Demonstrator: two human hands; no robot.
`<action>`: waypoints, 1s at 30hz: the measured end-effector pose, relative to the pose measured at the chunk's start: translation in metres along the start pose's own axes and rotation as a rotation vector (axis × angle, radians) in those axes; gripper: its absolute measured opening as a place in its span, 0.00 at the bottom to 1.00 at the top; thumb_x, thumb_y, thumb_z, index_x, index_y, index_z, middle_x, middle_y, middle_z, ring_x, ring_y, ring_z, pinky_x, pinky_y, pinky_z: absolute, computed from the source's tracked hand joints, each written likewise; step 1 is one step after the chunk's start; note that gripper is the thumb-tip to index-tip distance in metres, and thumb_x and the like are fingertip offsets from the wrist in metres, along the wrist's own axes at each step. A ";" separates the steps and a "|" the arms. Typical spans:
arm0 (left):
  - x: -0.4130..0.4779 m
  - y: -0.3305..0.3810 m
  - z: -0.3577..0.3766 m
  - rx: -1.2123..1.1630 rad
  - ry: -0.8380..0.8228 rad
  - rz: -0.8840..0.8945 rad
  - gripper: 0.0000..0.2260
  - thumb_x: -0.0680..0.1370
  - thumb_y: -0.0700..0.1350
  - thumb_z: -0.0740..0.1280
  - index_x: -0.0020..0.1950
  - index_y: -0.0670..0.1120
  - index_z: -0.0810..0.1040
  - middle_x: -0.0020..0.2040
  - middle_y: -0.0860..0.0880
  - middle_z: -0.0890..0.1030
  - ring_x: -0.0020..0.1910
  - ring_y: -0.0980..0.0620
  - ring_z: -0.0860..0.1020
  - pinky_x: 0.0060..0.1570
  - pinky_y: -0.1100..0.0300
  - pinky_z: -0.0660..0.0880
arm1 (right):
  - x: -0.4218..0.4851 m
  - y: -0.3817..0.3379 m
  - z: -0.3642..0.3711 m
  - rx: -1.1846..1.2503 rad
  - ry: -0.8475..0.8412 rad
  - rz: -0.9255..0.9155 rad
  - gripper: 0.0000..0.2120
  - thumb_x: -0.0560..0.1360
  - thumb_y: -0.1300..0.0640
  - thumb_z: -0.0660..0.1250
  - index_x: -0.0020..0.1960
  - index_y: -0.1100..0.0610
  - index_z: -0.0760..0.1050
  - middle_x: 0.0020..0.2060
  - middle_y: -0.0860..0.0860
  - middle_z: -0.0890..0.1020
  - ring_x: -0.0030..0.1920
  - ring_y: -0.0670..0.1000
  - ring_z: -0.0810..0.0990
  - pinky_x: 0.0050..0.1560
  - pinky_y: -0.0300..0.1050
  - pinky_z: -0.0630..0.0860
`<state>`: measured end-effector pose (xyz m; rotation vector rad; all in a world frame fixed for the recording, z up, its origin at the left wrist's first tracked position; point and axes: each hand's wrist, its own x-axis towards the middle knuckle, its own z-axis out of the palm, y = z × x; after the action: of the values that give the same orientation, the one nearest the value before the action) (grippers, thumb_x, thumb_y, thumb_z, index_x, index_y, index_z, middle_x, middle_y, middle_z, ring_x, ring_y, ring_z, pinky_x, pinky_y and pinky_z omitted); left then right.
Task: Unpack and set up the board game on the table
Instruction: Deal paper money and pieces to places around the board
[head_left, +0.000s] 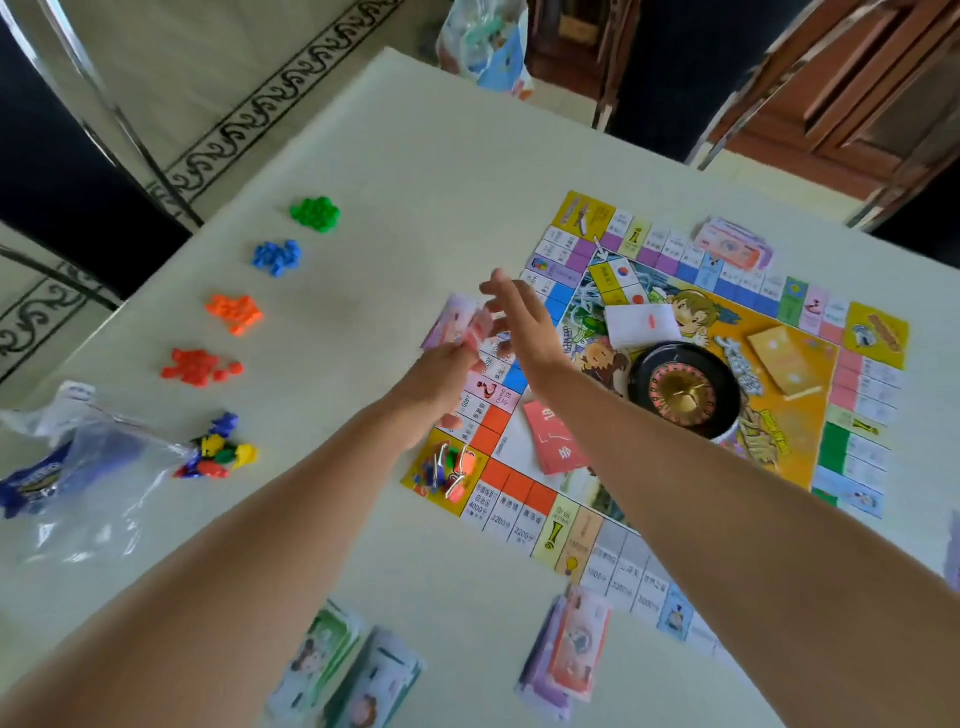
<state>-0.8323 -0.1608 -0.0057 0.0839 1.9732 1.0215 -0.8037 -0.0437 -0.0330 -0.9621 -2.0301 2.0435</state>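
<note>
My left hand pinched the play-money wad over the game board's left edge. My right hand hovered alongside, fingers spread and empty, probably ready to peel notes.

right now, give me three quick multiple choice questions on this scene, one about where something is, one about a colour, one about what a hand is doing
1. Where does the roulette wheel stand?
A. on the game board
B. on the floor
C. on a chair

2. Which colour is the single-colour pile of pieces farthest from the person?
A. red
B. green
C. orange

3. What is the left hand doing?
A. lying open and flat
B. gripping a bundle of paper notes
C. gripping a pen

Answers:
1. A, the wheel sits on the printed middle of the board.
2. B, the green pile lies at the far end of the row.
3. B, its fingers are curled round the notes, held up over the board's edge.
</note>
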 end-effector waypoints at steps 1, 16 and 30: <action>-0.004 0.001 0.009 0.046 -0.025 0.009 0.10 0.81 0.48 0.57 0.48 0.46 0.75 0.30 0.51 0.66 0.29 0.53 0.64 0.31 0.60 0.65 | -0.012 -0.003 -0.007 0.023 -0.040 -0.002 0.28 0.73 0.35 0.57 0.59 0.56 0.75 0.50 0.50 0.78 0.49 0.49 0.77 0.44 0.44 0.71; -0.075 -0.007 0.131 0.242 -0.243 0.138 0.09 0.80 0.46 0.64 0.51 0.41 0.78 0.38 0.48 0.78 0.32 0.55 0.74 0.30 0.66 0.69 | -0.153 0.063 -0.114 -0.157 0.260 -0.008 0.14 0.75 0.49 0.64 0.33 0.53 0.70 0.27 0.50 0.75 0.29 0.49 0.72 0.33 0.45 0.70; -0.144 -0.091 0.255 0.097 -0.072 0.392 0.12 0.77 0.32 0.63 0.56 0.45 0.72 0.49 0.50 0.80 0.47 0.54 0.79 0.43 0.68 0.74 | -0.269 0.150 -0.152 0.239 0.567 0.110 0.13 0.77 0.50 0.63 0.40 0.58 0.74 0.34 0.53 0.79 0.34 0.49 0.75 0.36 0.45 0.71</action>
<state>-0.5301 -0.1215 -0.0389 0.5722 1.9818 1.1492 -0.4619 -0.0605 -0.0632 -1.4207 -1.4379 1.7343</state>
